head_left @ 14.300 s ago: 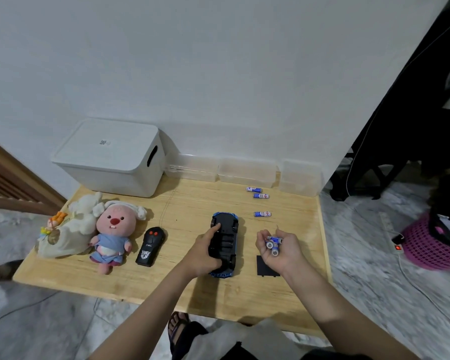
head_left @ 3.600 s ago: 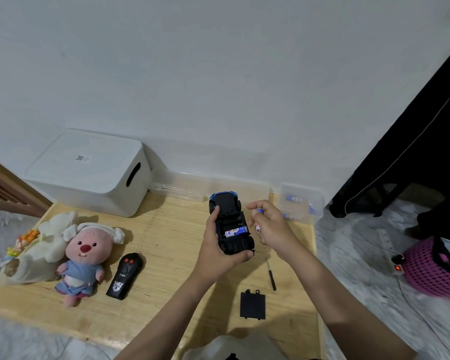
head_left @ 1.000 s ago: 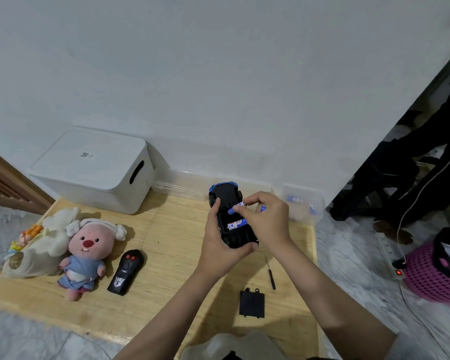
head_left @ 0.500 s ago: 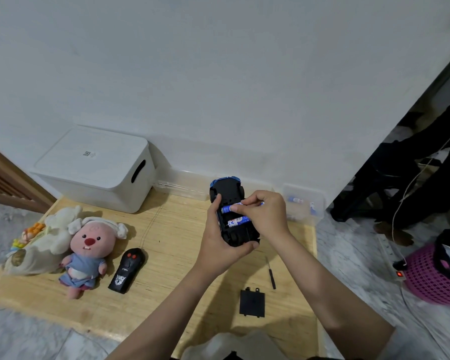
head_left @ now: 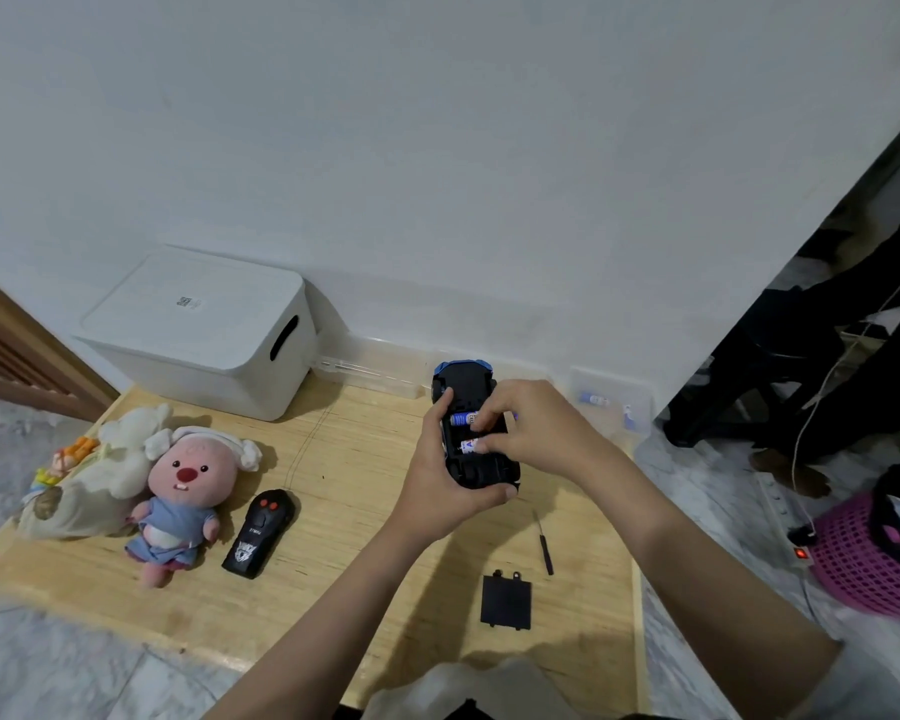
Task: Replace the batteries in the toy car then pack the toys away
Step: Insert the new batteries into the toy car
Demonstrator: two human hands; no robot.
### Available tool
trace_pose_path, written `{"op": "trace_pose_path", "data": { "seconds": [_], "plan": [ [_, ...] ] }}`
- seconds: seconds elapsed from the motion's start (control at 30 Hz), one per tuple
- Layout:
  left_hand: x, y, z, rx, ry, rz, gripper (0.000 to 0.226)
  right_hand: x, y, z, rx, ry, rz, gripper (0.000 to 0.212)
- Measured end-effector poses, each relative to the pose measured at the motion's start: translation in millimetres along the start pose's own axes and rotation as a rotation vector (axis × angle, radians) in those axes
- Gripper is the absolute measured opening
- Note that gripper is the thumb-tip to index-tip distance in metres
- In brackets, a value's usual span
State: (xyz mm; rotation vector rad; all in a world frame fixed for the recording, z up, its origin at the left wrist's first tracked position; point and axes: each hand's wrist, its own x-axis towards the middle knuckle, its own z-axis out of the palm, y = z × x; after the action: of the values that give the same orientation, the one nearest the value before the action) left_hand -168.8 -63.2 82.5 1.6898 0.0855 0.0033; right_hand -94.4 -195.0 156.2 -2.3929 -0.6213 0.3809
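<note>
At the far left of the wooden table (head_left: 365,475) I see the white storage box (head_left: 204,330) against the wall, and nearer me the cream soft toy (head_left: 100,475), the pink plush doll (head_left: 185,491) and the black remote control (head_left: 261,532), all lying where they lay half a second ago. Right of them my left hand (head_left: 442,480) grips the toy car (head_left: 476,433), curled round it and holding it belly-up above the table, as before. Two batteries (head_left: 463,419) sit in its open underside. My right hand (head_left: 536,428) has slid a little nearer me: its fingertips (head_left: 481,446) now press on the nearer battery, where before they pinched the farther one; whether it pinches anything now I cannot tell. Near me on the table lies the black battery cover (head_left: 506,601), with the small screwdriver (head_left: 545,545) just right of it, both unmoved. At the far right a clear plastic tray (head_left: 611,402) holds more batteries.
</note>
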Motion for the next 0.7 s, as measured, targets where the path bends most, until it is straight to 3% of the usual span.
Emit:
{"op": "trace_pose_path", "data": {
  "seconds": [0.13,0.3,0.53,0.63,0.7],
  "plan": [
    [0,1,0,0.003,-0.009,0.010,0.115,1,-1,-1,-0.222,-0.114,-0.001,0.029],
    [-1,4,-3,0.002,-0.004,0.000,0.115,3,1,-8,-0.127,-0.108,-0.050,0.034],
    [-3,4,-4,-0.016,0.005,-0.019,0.113,-4,0,-1,0.073,0.031,-0.161,0.017],
    [-2,4,-3,-0.026,0.004,-0.002,0.108,-6,-2,5,0.097,0.035,-0.201,0.038],
    [-1,4,-2,-0.040,0.002,-0.001,0.109,-6,0,9,0.069,0.050,-0.227,0.040]
  ]
}}
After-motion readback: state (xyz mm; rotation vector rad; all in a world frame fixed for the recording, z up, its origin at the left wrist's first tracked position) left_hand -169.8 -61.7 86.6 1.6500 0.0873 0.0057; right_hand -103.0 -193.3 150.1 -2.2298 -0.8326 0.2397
